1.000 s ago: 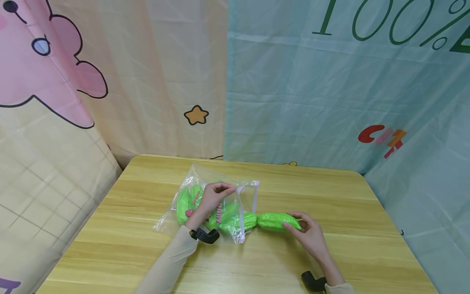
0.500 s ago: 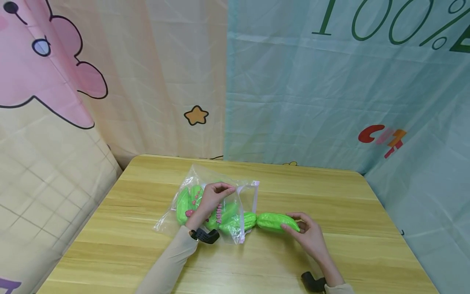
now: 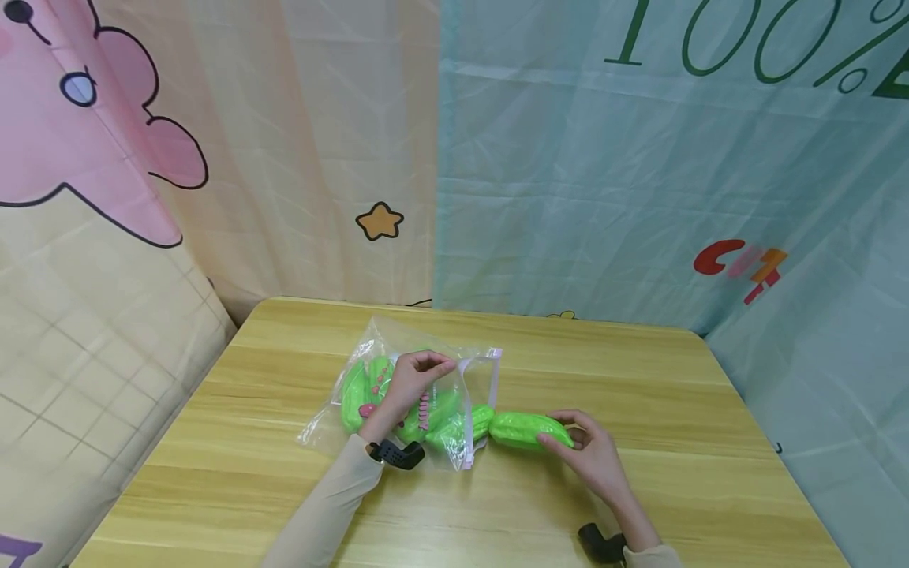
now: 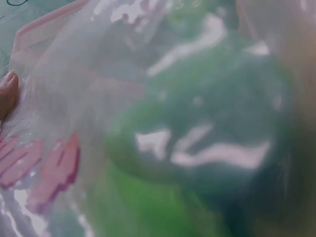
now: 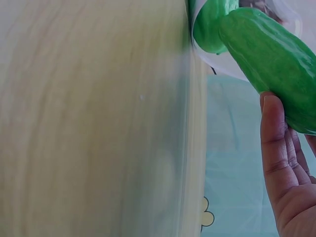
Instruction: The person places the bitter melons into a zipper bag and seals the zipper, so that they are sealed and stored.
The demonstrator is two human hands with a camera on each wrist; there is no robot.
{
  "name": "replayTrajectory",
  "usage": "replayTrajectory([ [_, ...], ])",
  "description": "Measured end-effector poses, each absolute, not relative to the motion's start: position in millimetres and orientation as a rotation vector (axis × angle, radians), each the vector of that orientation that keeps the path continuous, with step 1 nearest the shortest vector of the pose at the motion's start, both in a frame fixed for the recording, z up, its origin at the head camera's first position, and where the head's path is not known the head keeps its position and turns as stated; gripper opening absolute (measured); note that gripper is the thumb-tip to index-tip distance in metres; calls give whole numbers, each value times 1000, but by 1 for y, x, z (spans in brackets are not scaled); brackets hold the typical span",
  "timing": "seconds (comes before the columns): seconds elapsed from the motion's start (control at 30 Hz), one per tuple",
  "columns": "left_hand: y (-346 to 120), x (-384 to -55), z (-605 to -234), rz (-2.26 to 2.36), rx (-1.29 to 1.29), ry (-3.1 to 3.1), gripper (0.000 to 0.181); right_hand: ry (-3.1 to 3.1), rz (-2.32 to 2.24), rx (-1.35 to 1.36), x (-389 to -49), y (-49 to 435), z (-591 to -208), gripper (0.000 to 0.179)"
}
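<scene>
My right hand holds one end of a glossy green cucumber between thumb and fingers. Its other end meets a second green cucumber in the mouth of a clear plastic bag. Pink print and several more green pieces show through the bag. My left hand pinches the bag's upper film near its mouth. In the left wrist view, the film covers blurred green shapes, and a thumb tip shows at the edge. The right wrist view has the held cucumber above my fingers.
A pale wooden table lies beneath everything. Behind it hang printed curtains, with another at the left. A black wrist mount sits on my left wrist and another on my right.
My right hand has moved slightly left, pushing the held cucumber toward the bag, and the second cucumber sits a little further in. The left hand has stayed in place.
</scene>
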State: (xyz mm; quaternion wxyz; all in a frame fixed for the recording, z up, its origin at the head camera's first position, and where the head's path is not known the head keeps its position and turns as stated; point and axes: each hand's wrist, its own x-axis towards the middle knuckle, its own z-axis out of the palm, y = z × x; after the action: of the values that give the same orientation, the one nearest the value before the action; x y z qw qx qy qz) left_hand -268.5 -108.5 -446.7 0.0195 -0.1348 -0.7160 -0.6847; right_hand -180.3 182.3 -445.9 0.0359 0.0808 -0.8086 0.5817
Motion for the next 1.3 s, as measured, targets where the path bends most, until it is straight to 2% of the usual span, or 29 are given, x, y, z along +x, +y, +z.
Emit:
replayTrajectory([
  [0.1, -108, -269, -447, -2129, -419, -2220, 19, -2504, 1766, 235, -181, 182, -446, 33],
  [0.37, -108, -269, -447, -2118, -432, -2225, 18, -2483, 1824, 196, -194, 191, -475, 37],
  [1.3, -106, -269, -447, -2111, -435, -2213, 19, -2454, 1747, 320, -202, 181, -479, 35],
])
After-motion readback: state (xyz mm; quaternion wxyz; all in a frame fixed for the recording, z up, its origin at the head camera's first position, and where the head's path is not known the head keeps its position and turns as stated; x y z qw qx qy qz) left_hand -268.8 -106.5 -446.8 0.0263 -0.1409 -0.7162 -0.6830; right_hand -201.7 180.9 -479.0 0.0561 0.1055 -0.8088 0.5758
